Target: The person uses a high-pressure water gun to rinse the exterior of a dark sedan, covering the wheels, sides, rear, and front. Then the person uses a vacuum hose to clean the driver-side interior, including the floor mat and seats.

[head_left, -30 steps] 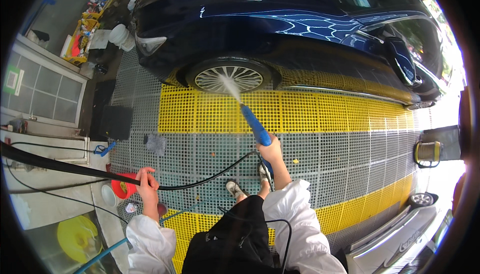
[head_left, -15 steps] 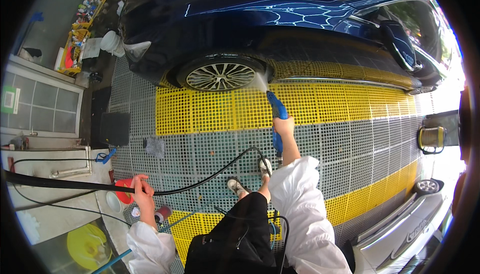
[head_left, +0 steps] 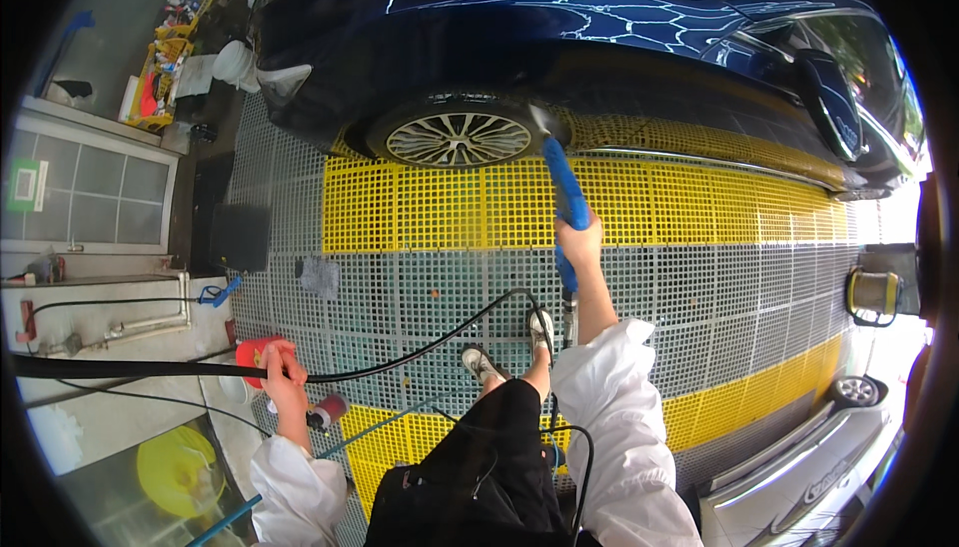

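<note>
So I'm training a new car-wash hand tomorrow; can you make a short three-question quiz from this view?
1. True or false: the right hand holds the blue spray lance, aimed near the car wheel.
2. What does the left hand grip?
A. a sponge
B. the black hose
C. a bucket
3. Fill in: the floor grating under the wheel is ____.

Key: 1 true; 2 B; 3 yellow.
</note>
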Demonstrator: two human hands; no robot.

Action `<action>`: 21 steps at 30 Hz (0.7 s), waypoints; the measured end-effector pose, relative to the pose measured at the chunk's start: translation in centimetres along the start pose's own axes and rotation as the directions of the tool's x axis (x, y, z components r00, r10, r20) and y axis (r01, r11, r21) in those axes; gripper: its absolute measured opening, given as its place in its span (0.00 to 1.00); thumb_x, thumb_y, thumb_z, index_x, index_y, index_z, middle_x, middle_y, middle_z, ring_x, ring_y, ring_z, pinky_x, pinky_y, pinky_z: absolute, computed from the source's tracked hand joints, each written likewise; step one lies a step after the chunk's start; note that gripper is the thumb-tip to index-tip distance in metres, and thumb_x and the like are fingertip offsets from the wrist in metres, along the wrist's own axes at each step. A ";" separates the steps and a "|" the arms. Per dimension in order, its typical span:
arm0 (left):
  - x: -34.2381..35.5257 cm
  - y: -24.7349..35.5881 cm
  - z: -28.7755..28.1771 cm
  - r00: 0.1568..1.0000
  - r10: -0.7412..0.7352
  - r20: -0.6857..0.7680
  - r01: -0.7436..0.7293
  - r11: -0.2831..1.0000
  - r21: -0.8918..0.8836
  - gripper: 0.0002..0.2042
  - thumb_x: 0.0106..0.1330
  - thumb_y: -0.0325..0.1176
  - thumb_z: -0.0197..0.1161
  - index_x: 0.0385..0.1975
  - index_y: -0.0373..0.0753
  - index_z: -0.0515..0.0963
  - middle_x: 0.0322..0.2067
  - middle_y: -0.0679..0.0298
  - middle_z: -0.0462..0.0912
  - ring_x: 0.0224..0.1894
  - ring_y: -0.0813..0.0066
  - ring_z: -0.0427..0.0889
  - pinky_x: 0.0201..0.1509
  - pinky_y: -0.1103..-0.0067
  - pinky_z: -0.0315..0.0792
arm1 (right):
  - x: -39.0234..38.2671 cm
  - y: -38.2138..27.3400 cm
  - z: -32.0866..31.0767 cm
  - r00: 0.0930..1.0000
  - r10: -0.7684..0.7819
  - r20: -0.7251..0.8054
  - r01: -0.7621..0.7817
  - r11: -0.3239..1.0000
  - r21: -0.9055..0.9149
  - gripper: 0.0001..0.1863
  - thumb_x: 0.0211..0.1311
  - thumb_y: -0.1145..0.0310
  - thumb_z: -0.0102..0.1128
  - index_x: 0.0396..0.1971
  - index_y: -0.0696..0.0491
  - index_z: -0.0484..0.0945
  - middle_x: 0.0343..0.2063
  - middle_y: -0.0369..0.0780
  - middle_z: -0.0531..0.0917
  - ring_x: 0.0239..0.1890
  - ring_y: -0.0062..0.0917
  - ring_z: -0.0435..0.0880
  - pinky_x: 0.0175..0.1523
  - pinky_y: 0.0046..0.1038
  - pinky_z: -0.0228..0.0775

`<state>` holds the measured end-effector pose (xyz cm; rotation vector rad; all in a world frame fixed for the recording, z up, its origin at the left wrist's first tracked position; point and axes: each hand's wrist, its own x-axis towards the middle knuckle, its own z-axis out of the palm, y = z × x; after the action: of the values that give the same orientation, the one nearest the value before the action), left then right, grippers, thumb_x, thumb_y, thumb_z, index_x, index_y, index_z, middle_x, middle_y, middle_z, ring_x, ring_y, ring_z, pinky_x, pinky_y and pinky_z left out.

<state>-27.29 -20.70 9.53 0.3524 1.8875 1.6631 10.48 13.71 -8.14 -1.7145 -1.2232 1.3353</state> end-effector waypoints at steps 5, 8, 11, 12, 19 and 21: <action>-0.1 0.0 -0.2 1.000 -0.001 -0.008 0.001 1.000 -0.008 0.17 0.76 0.43 0.46 0.32 0.36 0.74 0.10 0.72 0.59 0.10 0.84 0.53 0.13 0.82 0.49 | -4.1 -8.8 6.0 0.931 -0.195 0.308 0.224 0.972 -0.064 0.32 0.46 0.73 0.59 0.59 0.53 0.75 0.36 0.47 0.86 0.36 0.29 0.87 0.45 0.31 0.76; -0.2 -0.1 0.1 1.000 -0.017 0.006 0.017 1.000 -0.021 0.17 0.76 0.43 0.47 0.33 0.36 0.75 0.10 0.72 0.58 0.10 0.85 0.53 0.14 0.83 0.51 | -4.5 -8.4 10.3 0.909 -0.206 0.363 0.253 0.963 -0.088 0.33 0.44 0.71 0.60 0.57 0.55 0.76 0.38 0.52 0.85 0.41 0.39 0.87 0.47 0.34 0.76; 0.0 0.1 0.2 0.999 -0.004 0.048 0.004 1.000 -0.011 0.17 0.76 0.43 0.47 0.33 0.37 0.75 0.10 0.72 0.58 0.10 0.85 0.53 0.13 0.82 0.50 | -4.3 -6.7 12.6 0.908 -0.051 0.415 0.152 0.965 -0.213 0.24 0.46 0.67 0.63 0.48 0.51 0.81 0.36 0.50 0.86 0.41 0.41 0.86 0.48 0.35 0.75; 0.0 0.2 0.3 0.999 -0.003 0.047 0.004 1.000 -0.016 0.17 0.76 0.43 0.47 0.33 0.37 0.75 0.10 0.72 0.58 0.10 0.85 0.53 0.13 0.82 0.50 | -3.8 -5.0 13.0 0.914 -0.057 0.401 0.176 0.947 -0.267 0.23 0.46 0.65 0.63 0.47 0.50 0.82 0.36 0.50 0.86 0.41 0.43 0.86 0.47 0.36 0.76; -0.8 0.3 -1.0 1.000 0.014 0.016 -0.014 1.000 -0.026 0.16 0.76 0.42 0.47 0.33 0.37 0.75 0.11 0.72 0.58 0.10 0.84 0.53 0.13 0.82 0.49 | -2.1 -0.8 8.2 0.972 0.237 0.008 -0.215 0.894 -0.394 0.29 0.47 0.70 0.60 0.56 0.49 0.77 0.36 0.45 0.86 0.41 0.40 0.86 0.49 0.36 0.76; -1.0 0.3 -1.1 1.000 0.018 0.009 -0.018 1.000 -0.019 0.16 0.76 0.42 0.48 0.33 0.37 0.75 0.11 0.72 0.57 0.10 0.85 0.53 0.13 0.82 0.49 | -2.7 -0.9 8.0 0.991 0.136 -0.006 -0.131 0.937 -0.324 0.31 0.47 0.71 0.60 0.58 0.50 0.75 0.36 0.46 0.86 0.40 0.39 0.86 0.48 0.37 0.76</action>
<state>-27.21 -22.11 10.11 0.3697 1.8658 1.6875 2.45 11.08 -8.60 -2.0511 -1.4206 1.2806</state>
